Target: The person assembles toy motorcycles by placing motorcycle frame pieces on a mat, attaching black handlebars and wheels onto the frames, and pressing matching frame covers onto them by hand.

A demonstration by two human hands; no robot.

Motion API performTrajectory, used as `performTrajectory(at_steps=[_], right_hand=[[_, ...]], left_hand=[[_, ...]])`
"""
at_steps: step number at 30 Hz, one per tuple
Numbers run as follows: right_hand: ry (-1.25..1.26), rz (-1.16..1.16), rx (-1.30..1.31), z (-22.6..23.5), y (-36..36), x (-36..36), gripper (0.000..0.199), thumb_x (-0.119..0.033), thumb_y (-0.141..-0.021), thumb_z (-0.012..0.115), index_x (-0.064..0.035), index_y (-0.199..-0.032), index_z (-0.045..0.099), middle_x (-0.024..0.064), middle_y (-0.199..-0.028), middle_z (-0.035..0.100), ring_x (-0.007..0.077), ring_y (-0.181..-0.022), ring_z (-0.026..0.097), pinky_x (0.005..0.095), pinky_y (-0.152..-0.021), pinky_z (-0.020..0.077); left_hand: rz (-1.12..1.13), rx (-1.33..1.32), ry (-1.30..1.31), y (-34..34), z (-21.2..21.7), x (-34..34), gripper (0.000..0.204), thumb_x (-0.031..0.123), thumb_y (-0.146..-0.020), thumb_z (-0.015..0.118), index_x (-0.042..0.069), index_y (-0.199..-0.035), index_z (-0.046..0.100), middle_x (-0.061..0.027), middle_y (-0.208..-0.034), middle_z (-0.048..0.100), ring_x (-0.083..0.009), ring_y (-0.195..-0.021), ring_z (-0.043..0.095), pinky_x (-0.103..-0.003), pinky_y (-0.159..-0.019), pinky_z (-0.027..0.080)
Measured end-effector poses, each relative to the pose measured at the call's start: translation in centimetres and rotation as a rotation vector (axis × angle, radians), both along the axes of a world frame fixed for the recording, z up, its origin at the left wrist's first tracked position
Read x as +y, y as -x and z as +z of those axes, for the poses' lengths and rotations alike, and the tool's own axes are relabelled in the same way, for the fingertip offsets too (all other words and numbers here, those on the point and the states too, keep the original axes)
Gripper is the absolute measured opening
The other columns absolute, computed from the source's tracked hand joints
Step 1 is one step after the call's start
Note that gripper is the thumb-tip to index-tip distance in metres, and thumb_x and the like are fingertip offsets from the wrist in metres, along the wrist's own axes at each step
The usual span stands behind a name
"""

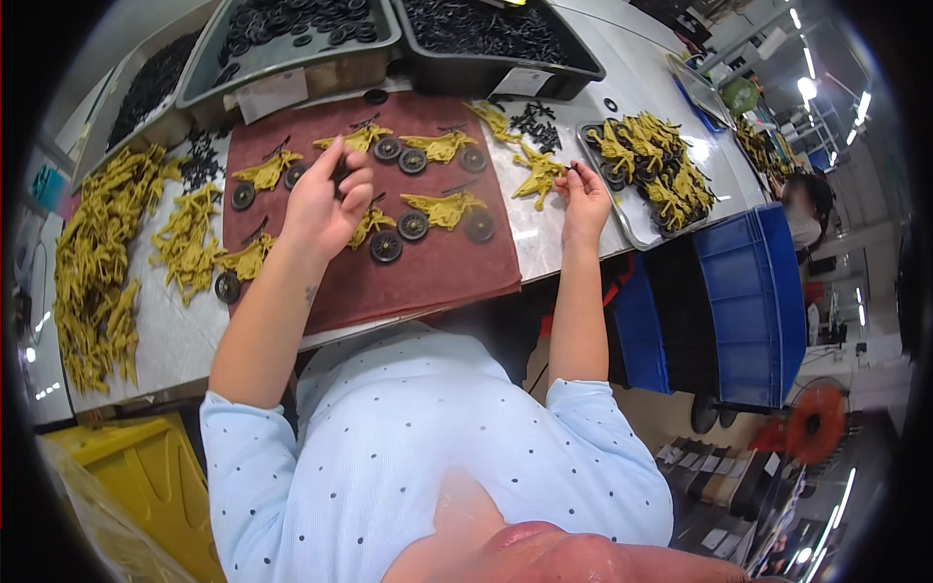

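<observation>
My left hand [331, 202] hangs over the dark red mat [321, 296] with its fingers curled in. What it holds, if anything, is hidden. On the mat several yellow toy motorcycles lie in rows, with black wheels and black handlebars; one of them [442, 210] is at the lower right and another [267, 173] is just left of my left hand. My right hand [586, 206] is right of the mat, pinching a small black plastic part [574, 166] between thumb and finger. Loose yellow motorcycle bodies [536, 176] lie beside it.
Along the far side stand grey bins of black wheels [379, 44] and small black parts [591, 70]. A metal tray [624, 228] of yellow-and-black motorcycles is at right, above blue crates [748, 301]. Yellow bodies [97, 262] are piled at left. Another person [805, 219] is far right.
</observation>
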State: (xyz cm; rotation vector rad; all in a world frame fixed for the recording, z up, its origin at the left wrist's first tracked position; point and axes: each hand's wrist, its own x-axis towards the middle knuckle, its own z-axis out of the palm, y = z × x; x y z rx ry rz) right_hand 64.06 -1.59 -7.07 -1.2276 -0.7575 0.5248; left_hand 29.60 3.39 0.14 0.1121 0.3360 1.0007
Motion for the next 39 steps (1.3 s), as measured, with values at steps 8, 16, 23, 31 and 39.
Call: performTrajectory(at_steps=[8, 16, 23, 31, 39], right_hand=[[-0.033, 0.129, 0.188, 1.1, 3.0, -2.4, 0.022, -0.008, -0.095, 0.054, 0.0056, -0.113, 0.052, 0.0147, -0.098, 0.065, 0.0184, -0.083, 0.065, 0.0276, -0.073, 0.0548], [0.06, 0.273, 0.235, 1.9, 7.1, -7.0, 0.021, -0.007, -0.094, 0.056, 0.0049, -0.111, 0.053, 0.0176, -0.096, 0.066, 0.0216, -0.081, 0.066, 0.03, -0.074, 0.0555], [0.125, 0.285, 0.216, 2.7, 9.3, -7.6, 0.028, -0.008, -0.091, 0.061, 0.0076, -0.113, 0.055, 0.0176, -0.096, 0.067, 0.0164, -0.079, 0.064, 0.0261, -0.073, 0.0522], [0.111, 0.269, 0.266, 2.7, 9.9, -7.4, 0.016, -0.002, -0.092, 0.058, 0.0048, -0.106, 0.056, 0.0162, -0.094, 0.066, 0.0187, -0.078, 0.066, 0.0283, -0.072, 0.0549], [0.058, 0.287, 0.134, 2.2, 9.4, -7.7, 0.016, -0.002, -0.093, 0.056, 0.0027, -0.108, 0.058, 0.0078, -0.088, 0.062, 0.0102, -0.073, 0.057, 0.0215, -0.064, 0.0464]], left_hand=[[-0.17, 0.523, -0.467, -2.0, 0.5, -1.1, 0.019, 0.017, -0.099, 0.048, 0.002, -0.106, 0.058, 0.0039, -0.073, 0.048, -0.0025, -0.056, 0.034, -0.017, -0.044, 0.026], [0.246, 1.305, -1.284, -3.0, -3.4, -3.6, 0.016, 0.013, -0.088, 0.06, 0.005, -0.1, 0.067, -0.0065, -0.076, 0.064, -0.0182, -0.069, 0.063, -0.031, -0.061, 0.049], [0.31, 1.741, -1.649, -2.8, -2.8, -3.8, 0.03, 0.013, -0.079, 0.07, 0.008, -0.107, 0.065, -0.0081, -0.076, 0.062, -0.0255, -0.068, 0.061, -0.035, -0.06, 0.05], [-0.052, 2.043, -1.597, -5.1, -1.6, -3.6, 0.041, 0.03, -0.076, 0.072, 0.005, -0.107, 0.061, -0.0107, -0.081, 0.064, -0.0279, -0.078, 0.065, -0.038, -0.065, 0.053], [-0.04, 2.022, -1.657, -6.2, -2.0, -3.1, 0.02, 0.022, -0.074, 0.071, 0.003, -0.074, 0.065, -0.013, -0.071, 0.066, -0.0285, -0.069, 0.068, -0.037, -0.061, 0.054]])
